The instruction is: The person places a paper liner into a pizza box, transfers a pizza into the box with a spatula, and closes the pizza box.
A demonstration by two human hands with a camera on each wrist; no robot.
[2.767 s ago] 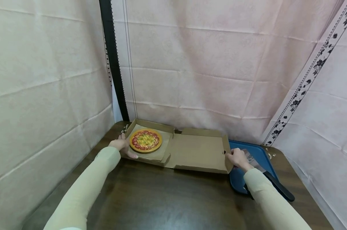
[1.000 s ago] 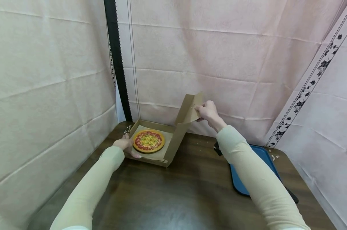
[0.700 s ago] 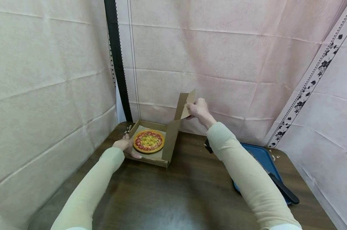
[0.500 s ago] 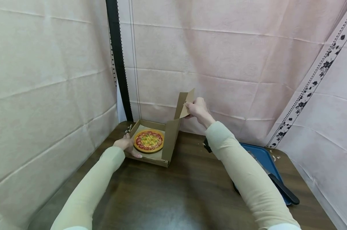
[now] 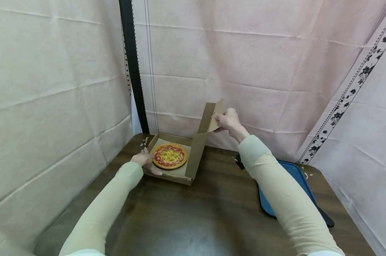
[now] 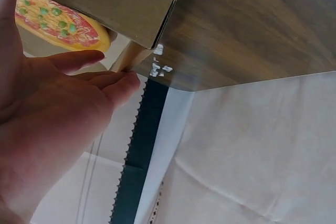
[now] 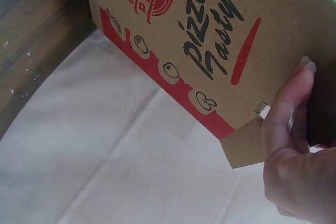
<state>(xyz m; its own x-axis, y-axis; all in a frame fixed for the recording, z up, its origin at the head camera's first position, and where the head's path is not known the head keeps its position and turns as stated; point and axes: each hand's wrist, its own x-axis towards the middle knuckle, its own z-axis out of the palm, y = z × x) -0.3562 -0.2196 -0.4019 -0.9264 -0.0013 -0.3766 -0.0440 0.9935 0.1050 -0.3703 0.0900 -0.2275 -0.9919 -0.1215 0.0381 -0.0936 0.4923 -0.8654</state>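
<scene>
A cardboard pizza box (image 5: 175,178) stands at the back left of the table, with a toy-like pizza (image 5: 170,155) on pale paper inside. My left hand (image 5: 145,160) rests at the box's left front corner, its fingers fairly straight along the side wall, thumb by the front wall. My right hand (image 5: 229,121) pinches the raised lid (image 5: 199,147) near its edge flap; the lid slants up and to the right. In the right wrist view the lid's printed outside (image 7: 210,35) shows, with fingers (image 7: 291,98) at the flap beside a small slot.
A blue tray (image 5: 267,201) lies at the right, partly under my right sleeve. A black handle (image 5: 326,217) sticks out past it, and a black object (image 5: 239,161) shows by the forearm. Cloth walls (image 5: 244,71) enclose the table (image 5: 180,213).
Earlier the lid lay flat at the right; my right hand has lifted it up and leftward. In the last half second it has tipped slightly back right. My left hand stays at the box.
</scene>
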